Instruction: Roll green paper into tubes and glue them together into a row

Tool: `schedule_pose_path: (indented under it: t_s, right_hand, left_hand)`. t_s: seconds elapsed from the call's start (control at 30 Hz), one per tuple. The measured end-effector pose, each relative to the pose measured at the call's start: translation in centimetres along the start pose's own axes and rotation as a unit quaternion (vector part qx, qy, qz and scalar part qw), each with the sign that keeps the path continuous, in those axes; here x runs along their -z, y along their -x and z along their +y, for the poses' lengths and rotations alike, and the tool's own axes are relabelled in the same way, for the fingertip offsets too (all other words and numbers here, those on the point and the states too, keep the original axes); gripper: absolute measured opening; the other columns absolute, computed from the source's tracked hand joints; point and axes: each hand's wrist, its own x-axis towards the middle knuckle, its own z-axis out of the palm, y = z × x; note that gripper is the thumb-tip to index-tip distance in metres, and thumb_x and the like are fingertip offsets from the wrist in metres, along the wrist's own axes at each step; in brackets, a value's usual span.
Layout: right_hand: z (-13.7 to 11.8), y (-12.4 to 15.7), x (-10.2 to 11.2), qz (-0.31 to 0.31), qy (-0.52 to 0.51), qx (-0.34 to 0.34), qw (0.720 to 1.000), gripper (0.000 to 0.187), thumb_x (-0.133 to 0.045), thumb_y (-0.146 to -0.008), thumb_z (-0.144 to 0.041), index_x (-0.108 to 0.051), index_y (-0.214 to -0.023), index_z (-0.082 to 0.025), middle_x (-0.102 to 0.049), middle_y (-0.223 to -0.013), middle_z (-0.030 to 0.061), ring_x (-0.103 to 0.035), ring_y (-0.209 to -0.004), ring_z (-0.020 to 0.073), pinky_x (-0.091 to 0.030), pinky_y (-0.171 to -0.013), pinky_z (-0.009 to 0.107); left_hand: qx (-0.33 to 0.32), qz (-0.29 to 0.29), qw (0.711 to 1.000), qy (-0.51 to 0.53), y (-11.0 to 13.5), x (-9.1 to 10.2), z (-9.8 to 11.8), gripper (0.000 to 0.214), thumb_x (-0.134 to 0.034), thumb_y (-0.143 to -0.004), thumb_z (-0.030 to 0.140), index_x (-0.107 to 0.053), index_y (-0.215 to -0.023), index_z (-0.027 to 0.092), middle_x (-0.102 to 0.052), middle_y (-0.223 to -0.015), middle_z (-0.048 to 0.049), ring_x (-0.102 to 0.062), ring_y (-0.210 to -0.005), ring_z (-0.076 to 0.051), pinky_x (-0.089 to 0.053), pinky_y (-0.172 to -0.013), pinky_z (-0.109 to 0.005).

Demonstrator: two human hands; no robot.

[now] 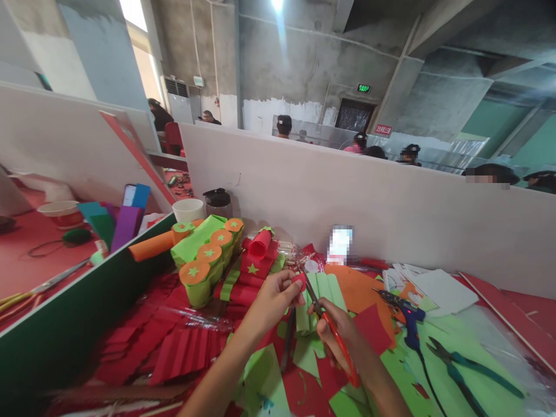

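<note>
Between the fingers of my left hand (278, 295) is a small red paper piece (300, 281), pinched near its edge. My right hand (337, 333) grips a pair of scissors (339, 341) with red handles, and the dark blades reach up beside the red piece. Whether the blades touch it I cannot tell. Under and around both hands lie red and light green sheets and offcuts. To the left of my left hand stand green paper rolls with orange tops and green stars (194, 272), near a red paper roll (259, 245).
A blue glue gun (408, 318) and green-handled pliers (464, 365) lie at the right. Folded red paper strips (186, 353) cover the left side. Behind are a phone (340, 244), a white cup (188, 209), a dark-lidded bottle (218, 202) and a white partition (278, 174). Other people sit beyond it.
</note>
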Motion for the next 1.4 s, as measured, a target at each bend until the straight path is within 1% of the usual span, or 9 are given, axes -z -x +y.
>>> schedule_pose_path:
  t_s: [0.1, 0.23, 0.37, 0.53, 0.7, 0.93, 1.07, 1.3, 1.4]
  right_hand:
    - [-0.1, 0.0, 0.2, -0.006, 0.006, 0.008, 1.000, 0.058, -0.046, -0.080, -0.076, -0.047, -0.098, -0.021, -0.039, -0.058, -0.0085, -0.035, -0.036, 0.0046, -0.032, -0.037, 0.017]
    - [0.6, -0.1, 0.3, -0.012, 0.002, 0.017, 1.000, 0.062, -0.044, -0.077, -0.079, -0.047, -0.101, -0.021, -0.037, -0.059, -0.0088, -0.033, -0.037, 0.0050, -0.031, -0.037, 0.017]
    - [1.3, -0.2, 0.2, -0.013, 0.012, 0.028, 0.999, 0.059, -0.043, -0.081, -0.076, -0.047, -0.102, -0.022, -0.034, -0.058, -0.0089, -0.032, -0.041, 0.0056, -0.029, -0.039, 0.017]
    - [1.7, -0.2, 0.1, -0.011, 0.026, 0.026, 0.999, 0.058, -0.041, -0.082, -0.075, -0.047, -0.105, -0.022, -0.037, -0.060, -0.0078, -0.035, -0.044, 0.0070, -0.029, -0.042, 0.018]
    - [1.8, -0.3, -0.1, -0.014, 0.026, 0.020, 0.999, 0.060, -0.041, -0.082, -0.076, -0.046, -0.107, -0.022, -0.037, -0.062, -0.0071, -0.037, -0.047, 0.0080, -0.030, -0.042, 0.018]
    - [1.7, -0.3, -0.5, -0.006, 0.005, 0.000, 1.000, 0.058, -0.041, -0.084, -0.074, -0.046, -0.111, -0.022, -0.037, -0.063, -0.0075, -0.038, -0.042, 0.0074, -0.038, -0.039, 0.018]
    - [2.0, -0.7, -0.7, 0.006, 0.003, 0.003, 1.000, 0.057, -0.041, -0.085, -0.073, -0.047, -0.109, -0.021, -0.039, -0.063, -0.0070, -0.038, -0.039, 0.0065, -0.036, -0.036, 0.018]
    - [0.4, -0.1, -0.5, 0.009, 0.004, -0.003, 1.000, 0.054, -0.045, -0.082, -0.074, -0.048, -0.097, -0.021, -0.036, -0.060, -0.0077, -0.038, -0.041, 0.0068, -0.038, -0.039, 0.018]
    - [-0.6, 0.2, -0.2, 0.001, 0.011, -0.010, 1.000, 0.054, -0.047, -0.082, -0.073, -0.048, -0.098, -0.021, -0.037, -0.059, -0.0079, -0.038, -0.039, 0.0066, -0.038, -0.039, 0.018]
  left_hand:
    - [0.008, -0.005, 1.000, -0.001, 0.0, 0.1, 0.0, 0.029, -0.062, -0.082, 0.043, -0.052, -0.072, 0.017, -0.062, -0.058, -0.0009, -0.051, -0.052, -0.010, -0.038, -0.054, -0.022]
    - [0.015, 0.001, 1.000, 0.003, -0.1, 0.1, -0.2, 0.031, -0.063, -0.081, 0.044, -0.052, -0.071, 0.017, -0.062, -0.057, -0.0011, -0.051, -0.051, -0.010, -0.039, -0.054, -0.022]
    - [0.015, 0.026, 0.999, 0.016, -0.1, -0.2, -0.2, 0.032, -0.064, -0.079, 0.046, -0.053, -0.070, 0.017, -0.062, -0.055, -0.0007, -0.051, -0.050, -0.010, -0.038, -0.052, -0.021]
    - [0.026, 0.056, 0.997, 0.035, -0.1, -0.4, 0.1, 0.027, -0.063, -0.078, 0.042, -0.053, -0.073, 0.017, -0.062, -0.055, 0.0003, -0.050, -0.049, -0.009, -0.037, -0.052, -0.021]
    - [0.028, 0.057, 0.997, 0.037, -0.3, -0.4, -0.3, 0.027, -0.061, -0.079, 0.043, -0.052, -0.074, 0.018, -0.063, -0.055, -0.0006, -0.052, -0.049, -0.010, -0.037, -0.051, -0.020]
    - [0.032, 0.045, 0.998, 0.032, -0.1, -0.8, -0.4, 0.030, -0.062, -0.078, 0.045, -0.046, -0.070, 0.020, -0.066, -0.055, -0.0021, -0.055, -0.049, -0.011, -0.038, -0.050, -0.020]
    - [0.040, 0.043, 0.998, 0.038, 0.0, -0.9, -0.2, 0.031, -0.062, -0.078, 0.046, -0.046, -0.070, 0.020, -0.066, -0.055, -0.0010, -0.056, -0.049, -0.011, -0.038, -0.051, -0.021]
    - [0.037, 0.041, 0.998, 0.030, 0.0, -0.8, -0.2, 0.031, -0.061, -0.078, 0.047, -0.047, -0.070, 0.020, -0.065, -0.055, -0.0004, -0.055, -0.049, -0.012, -0.038, -0.051, -0.022]
    - [0.035, 0.039, 0.998, 0.026, 0.0, -0.8, -0.3, 0.031, -0.061, -0.078, 0.047, -0.048, -0.070, 0.020, -0.065, -0.055, -0.0007, -0.055, -0.049, -0.012, -0.038, -0.052, -0.022]
